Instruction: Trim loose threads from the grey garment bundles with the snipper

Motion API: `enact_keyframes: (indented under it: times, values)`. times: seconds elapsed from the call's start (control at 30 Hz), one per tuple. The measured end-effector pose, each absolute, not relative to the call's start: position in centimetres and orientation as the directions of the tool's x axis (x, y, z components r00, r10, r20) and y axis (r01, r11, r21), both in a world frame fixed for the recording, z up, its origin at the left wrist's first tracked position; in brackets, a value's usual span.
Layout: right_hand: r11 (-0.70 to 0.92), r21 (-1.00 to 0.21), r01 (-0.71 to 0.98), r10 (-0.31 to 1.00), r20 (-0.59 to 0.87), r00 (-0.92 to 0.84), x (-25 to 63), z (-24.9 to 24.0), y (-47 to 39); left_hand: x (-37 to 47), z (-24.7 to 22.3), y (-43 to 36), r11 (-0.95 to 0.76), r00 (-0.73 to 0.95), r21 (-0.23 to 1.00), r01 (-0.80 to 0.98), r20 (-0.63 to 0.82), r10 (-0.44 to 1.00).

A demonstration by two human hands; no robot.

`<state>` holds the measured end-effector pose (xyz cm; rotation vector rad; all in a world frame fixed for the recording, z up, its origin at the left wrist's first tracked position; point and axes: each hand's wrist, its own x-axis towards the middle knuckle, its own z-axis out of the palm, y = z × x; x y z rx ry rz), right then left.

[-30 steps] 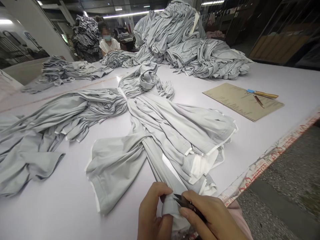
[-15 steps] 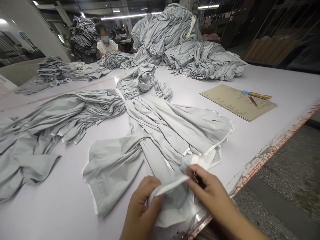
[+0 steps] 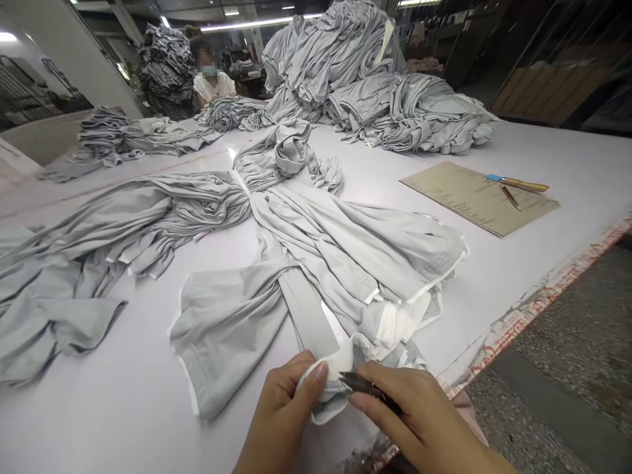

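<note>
Near the front edge of the table, my left hand (image 3: pixel 291 398) pinches the white-edged hem of a grey garment (image 3: pixel 301 299), thumb on top. My right hand (image 3: pixel 405 401) is closed around small dark snips (image 3: pixel 370 388), whose pointed tips face left, close to the seam inside the turned-up hem. The garment's other panels fan out beyond my hands, gathered at a white tie (image 3: pixel 241 182). Its cuff or waist end is bunched up past the tie.
Grey garments (image 3: pixel 197 204) lie at the left, and a large heap (image 3: pixel 340 59) stands at the back. Brown card (image 3: pixel 474 197) at the right bears a blue-tipped tool (image 3: pixel 523 184) and a pen (image 3: pixel 510 197). A masked person (image 3: pixel 213 82) is behind the table (image 3: pixel 494 276).
The hem has been turned up and opened toward me, showing its inner seam. The snips in my right hand now point left at it. The view has shifted slightly.
</note>
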<state>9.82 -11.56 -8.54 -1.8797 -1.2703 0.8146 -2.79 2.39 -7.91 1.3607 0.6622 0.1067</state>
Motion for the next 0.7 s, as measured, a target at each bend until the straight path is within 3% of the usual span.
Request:
enact_keyframes:
  times: [0.4,0.7]
  values:
    - [-0.262,-0.749,0.609,0.950,-0.089,0.300,9.9,-8.6,-12.0,-3.6,-7.7,2.3,0.155,0.831,0.924,0.350,-0.383,0.404]
    - [-0.219,-0.692,0.688,0.948,0.014,0.317,9.2,-8.8,-11.9,-3.4,-7.4,2.0,0.269,0.822,0.917,0.296,-0.388,0.418]
